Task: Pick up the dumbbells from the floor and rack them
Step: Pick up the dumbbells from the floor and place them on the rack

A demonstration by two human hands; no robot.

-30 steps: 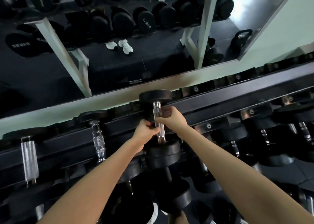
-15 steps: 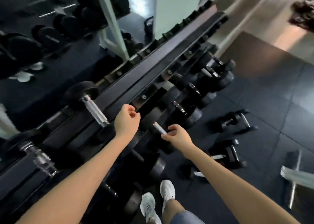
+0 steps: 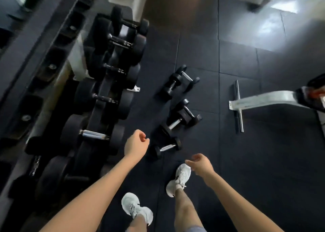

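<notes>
Left grip (image 3: 136, 144): a bare hand, fingers loosely curled in toward the palm, holding nothing; it hangs in the air between the rack and the nearest dumbbell
Right grip (image 3: 201, 164): a bare hand, fingers relaxed and slightly spread, holding nothing; it sits above the toe of the right shoe
Nearest dumbbell (image 3: 167, 147): small, black heads and a chrome handle, lying on the floor just beside the left grip and not touched by it
Middle pair (image 3: 175, 124): two dumbbells lying close together on the floor beyond the nearest one, at an angle to each other
Far pair (image 3: 173, 84): two more small dumbbells side by side on the floor, further from the feet
Rack (image 3: 58, 43): a dark frame running up the left side, blurred at the top
Racked dumbbells (image 3: 93, 135): a row of larger black ones with chrome handles resting across the lower level
Floor (image 3: 263, 161): dark rubber tiles with visible seams, a patch of glare at the upper right
Bench (image 3: 263, 100): a white metal frame with a crossbar foot, standing on the floor well apart from the dumbbells
Left shoe (image 3: 136, 208): white, flat on the floor near the rack
Right shoe (image 3: 180, 179): white, set ahead of the left one, toe pointing toward the nearest dumbbell
</notes>
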